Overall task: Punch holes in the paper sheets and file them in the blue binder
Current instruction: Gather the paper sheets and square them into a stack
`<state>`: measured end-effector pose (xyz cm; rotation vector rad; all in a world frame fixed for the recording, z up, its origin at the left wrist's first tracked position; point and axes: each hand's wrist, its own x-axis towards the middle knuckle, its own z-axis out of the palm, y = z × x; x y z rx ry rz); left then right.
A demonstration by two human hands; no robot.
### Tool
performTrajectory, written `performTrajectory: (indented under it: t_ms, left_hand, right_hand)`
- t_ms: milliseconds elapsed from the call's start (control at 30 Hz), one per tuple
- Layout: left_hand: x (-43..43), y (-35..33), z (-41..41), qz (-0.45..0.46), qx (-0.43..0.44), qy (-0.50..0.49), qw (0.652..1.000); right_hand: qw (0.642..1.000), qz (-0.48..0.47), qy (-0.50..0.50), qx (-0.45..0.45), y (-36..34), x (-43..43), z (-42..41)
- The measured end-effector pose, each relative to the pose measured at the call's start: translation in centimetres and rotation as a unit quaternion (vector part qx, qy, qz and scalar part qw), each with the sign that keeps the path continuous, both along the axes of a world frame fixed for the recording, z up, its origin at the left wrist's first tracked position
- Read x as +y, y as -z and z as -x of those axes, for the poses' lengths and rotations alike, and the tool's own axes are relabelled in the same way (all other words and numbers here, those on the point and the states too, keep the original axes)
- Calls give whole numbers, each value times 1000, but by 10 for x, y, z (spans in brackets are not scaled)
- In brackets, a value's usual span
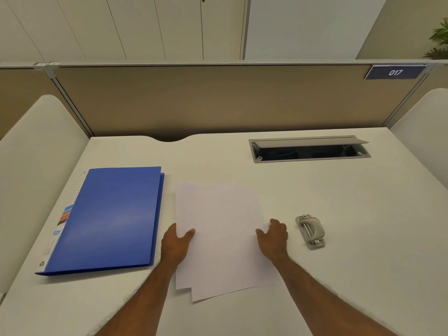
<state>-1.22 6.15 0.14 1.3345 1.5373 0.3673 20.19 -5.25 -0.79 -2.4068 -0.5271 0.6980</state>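
The sheets (218, 234) lie loosely stacked on the worktop (339, 202); left hand (175, 241) and right hand (274, 236) each grip a side edge, thumb on top, fingers (276, 223) curled. Closed binder (109, 219) to their left, punch (310, 231) to their right

White desk (315, 195) w/ beige partition (218, 100), cable tray (309, 149), cabinets (145, 25) behind.

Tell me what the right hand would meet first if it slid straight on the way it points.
Likely the stack of white paper sheets: the right hand points away and slightly left, across their right edge. The grey metal hole punch lies to its right, out of line.
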Motion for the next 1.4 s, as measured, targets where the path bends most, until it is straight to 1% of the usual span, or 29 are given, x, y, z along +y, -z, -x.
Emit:
performTrajectory:
  t_ms: [100, 233, 300, 433, 567, 667, 800, 933, 1067, 1133, 1267, 1400]
  left_hand:
    - [-3, 0, -2, 2, -16, 3, 1000]
    - [-4, -2, -4, 5, -30, 13, 999]
    - [-4, -3, -4, 2, -38, 15, 999]
    - [-9, -8, -4, -13, -62, 36, 997]
    - [-16, -20, -10, -71, -96, 72, 990]
    - [-15, -36, -18, -117, -123, 99, 981]
    - [-8, -61, -34, -168, -174, 116, 963]
    - [-8, -85, -57, -211, -222, 124, 944]
    - [-13, -101, -68, -234, -258, 111, 931]
    - [-14, -101, -68, -236, -261, 111, 929]
    - [-21, -93, -70, -223, -256, 117, 933]
    - [-31, -92, -73, -219, -267, 104, 933]
  right_hand:
    - [999, -43, -11, 28, 3, 2, 13]
    - [991, -68, -12, 113, -5, 11, 18]
    - [989, -90, -8, 121, -6, 10, 15]
    - [981, -130, 35, 142, -4, 5, 6]
    - [968, -169, 9, 187, -6, 6, 0]
    - [948, -232, 11, 219, -19, 11, -10]
    - [925, -324, 49, 190, -50, 15, -25]
    - [919, -377, 39, 109, -90, 16, -29]
    - [897, -436, 25, 66, -113, 9, -33]
    - [898, -436, 15, 53, -113, 5, -34]
    - [909, -411, 0, 60, -99, -3, -31]
    - [904, -423, 9, 52, -95, -7, -26]
